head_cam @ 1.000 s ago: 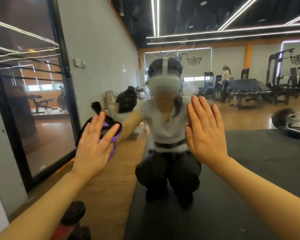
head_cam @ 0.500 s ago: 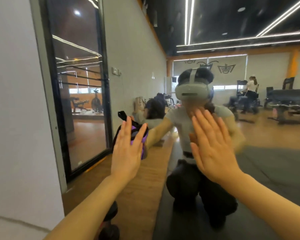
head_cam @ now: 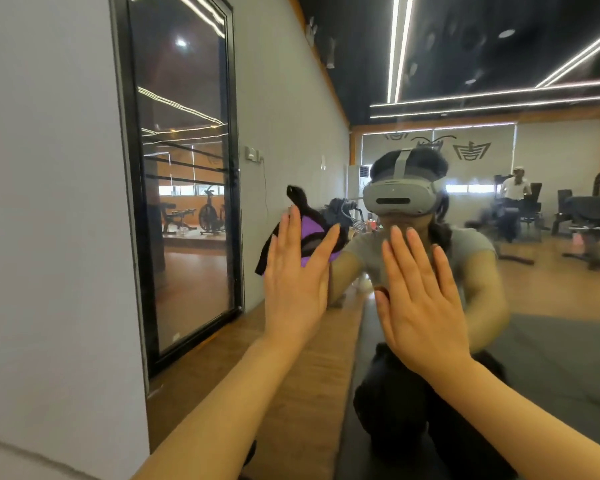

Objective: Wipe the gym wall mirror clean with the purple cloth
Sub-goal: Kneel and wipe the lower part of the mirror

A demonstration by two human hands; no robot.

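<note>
So both hands are up flat against the big frameless gym wall mirror [head_cam: 551,271] right now. The left hand [head_cam: 293,282] has its fingers straight and spread a little, thumb angled out to the right, and it presses the crumpled purple cloth with black edging [head_cam: 310,233] onto the glass. The cloth sits under the palm and fingers, and bits of it poke out past the fingertips, including one black corner sticking up above the hand. No pinching as far as I can tell, just a flat palm holding the cloth against the glass.

The right hand [head_cam: 420,299] is just beside the left one, a bit lower, also flat with fingers straight and close together, nothing under it, resting bare on the mirror surface.

In the reflection you can see the person crouched on a dark floor mat [head_cam: 551,368], wearing a grey headset [head_cam: 400,197] and a light short-sleeved top. Behind them are gym machines and another person in a white top [head_cam: 516,189] far back on the right.

Over on the left there's a tall black-framed glass door [head_cam: 184,174] set in the grey wall, with exercise bikes visible in it, and a strip of wooden floor [head_cam: 298,393] running along below.
</note>
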